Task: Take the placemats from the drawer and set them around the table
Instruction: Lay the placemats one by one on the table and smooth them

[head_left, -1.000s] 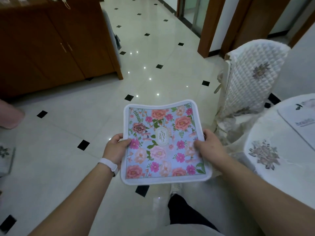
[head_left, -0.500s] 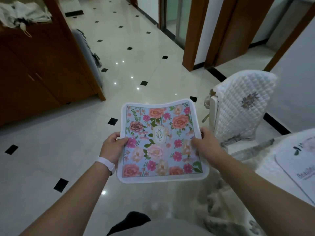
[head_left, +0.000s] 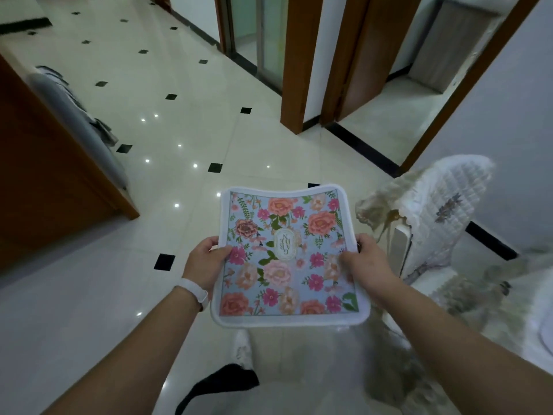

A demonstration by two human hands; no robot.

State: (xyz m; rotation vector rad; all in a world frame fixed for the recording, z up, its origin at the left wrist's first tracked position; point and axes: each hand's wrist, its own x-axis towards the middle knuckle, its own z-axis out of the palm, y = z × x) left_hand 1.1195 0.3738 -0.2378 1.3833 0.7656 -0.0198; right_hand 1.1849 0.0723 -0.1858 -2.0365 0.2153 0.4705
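Observation:
I hold a floral placemat [head_left: 287, 256], pale blue with pink and orange flowers and a white border, flat in front of me above the floor. My left hand [head_left: 205, 263] grips its left edge, thumb on top. My right hand [head_left: 366, 266] grips its right edge the same way. The table [head_left: 538, 319] with its white cloth shows only as a blurred edge at the far right. Whether more mats lie under the top one cannot be made out.
A chair [head_left: 443, 211] with a quilted white cover stands just right of the placemat. A brown wooden cabinet [head_left: 45, 175] fills the left side, with a grey thing [head_left: 77, 115] leaning on its end. Wooden door frames [head_left: 302, 61] stand ahead across the glossy tiled floor [head_left: 185, 121].
My view has swung right and forward: the cabinet slid left, the doorways came closer, the table slipped toward the right edge. Both hands keep the same grip on the placemat.

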